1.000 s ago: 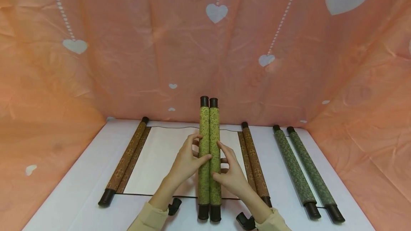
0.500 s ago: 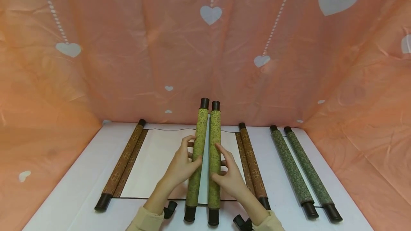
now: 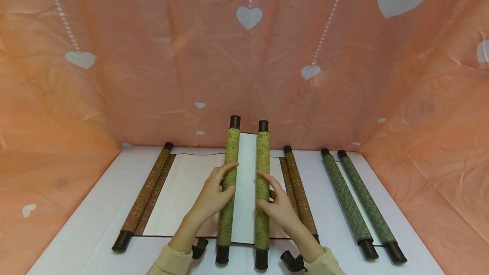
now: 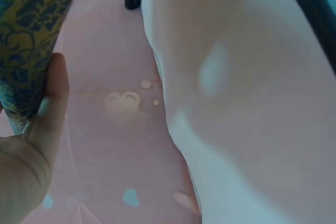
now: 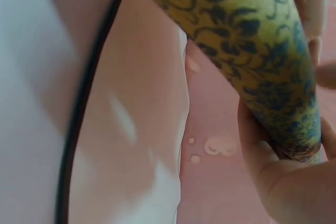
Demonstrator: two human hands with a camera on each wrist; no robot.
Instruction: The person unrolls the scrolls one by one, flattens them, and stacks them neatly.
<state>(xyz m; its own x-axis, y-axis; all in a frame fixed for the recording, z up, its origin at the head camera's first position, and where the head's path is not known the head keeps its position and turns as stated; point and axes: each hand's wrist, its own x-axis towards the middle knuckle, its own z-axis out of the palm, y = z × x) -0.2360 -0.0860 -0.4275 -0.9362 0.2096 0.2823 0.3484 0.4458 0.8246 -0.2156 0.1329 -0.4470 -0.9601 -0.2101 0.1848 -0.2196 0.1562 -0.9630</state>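
Head view lets us see the left hand (image 3: 211, 193) closed around one yellow roller (image 3: 230, 177) and the right hand (image 3: 282, 208) around its twin roller (image 3: 263, 188), with pale paper (image 3: 245, 190) between them, over the brown scroll (image 3: 182, 194).

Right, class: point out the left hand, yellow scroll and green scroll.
Left hand (image 3: 210, 194): head view, middle of hand.
Yellow scroll (image 3: 245, 196): head view, pale strip between rollers.
Green scroll (image 3: 347, 200): head view, left roller.

Peach-orange backdrop (image 3: 160, 67) with pale hearts (image 3: 249, 17), some below dotted lines (image 3: 330, 17), across the upper head view, white table (image 3: 103, 207) along the bottom, brown-edged scroll (image 3: 175, 194) spread open at lower centre, green scroll (image 3: 345, 200) at lower right, narrow pale strip (image 3: 356, 203) between its two rollers (image 3: 372, 213)
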